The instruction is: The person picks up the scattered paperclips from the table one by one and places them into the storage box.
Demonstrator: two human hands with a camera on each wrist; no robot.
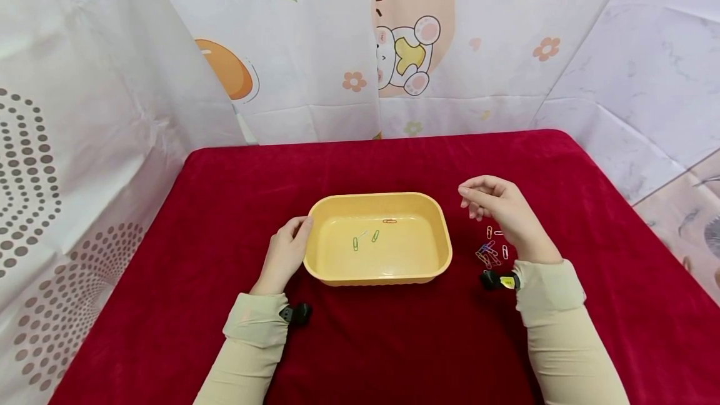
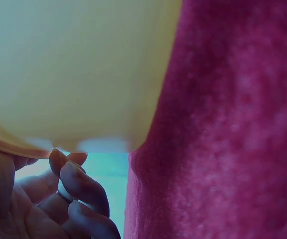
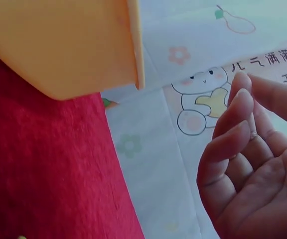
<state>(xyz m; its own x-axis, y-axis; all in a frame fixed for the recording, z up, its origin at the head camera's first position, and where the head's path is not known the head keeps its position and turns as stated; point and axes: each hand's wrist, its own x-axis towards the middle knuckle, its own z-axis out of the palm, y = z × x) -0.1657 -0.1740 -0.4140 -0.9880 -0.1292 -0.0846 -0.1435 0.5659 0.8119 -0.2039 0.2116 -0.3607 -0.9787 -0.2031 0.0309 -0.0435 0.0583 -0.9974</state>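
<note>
A yellow plastic basin point(image 1: 378, 272) sits on the red cloth. My left hand point(image 1: 285, 256) grips its left rim, thumb on top and fingers below, as the left wrist view shows from closer. Inside lie a red paper clip point(image 1: 389, 221), a white paper clip point(image 1: 362, 234) and two green paper clips point(image 1: 355, 244). Beyond the basin's right side, my right hand point(image 1: 495, 205) hovers with curled fingers, thumb and index tips together. No object shows between those tips in the right wrist view. Below that hand is a loose pile of coloured paper clips point(image 1: 488, 255).
Red velvet cloth point(image 1: 247, 186) covers the table. A printed curtain point(image 1: 315, 80) hangs behind its back edge, and pale sheets hang at both sides. Each wrist bears a small black camera point(image 1: 302, 314).
</note>
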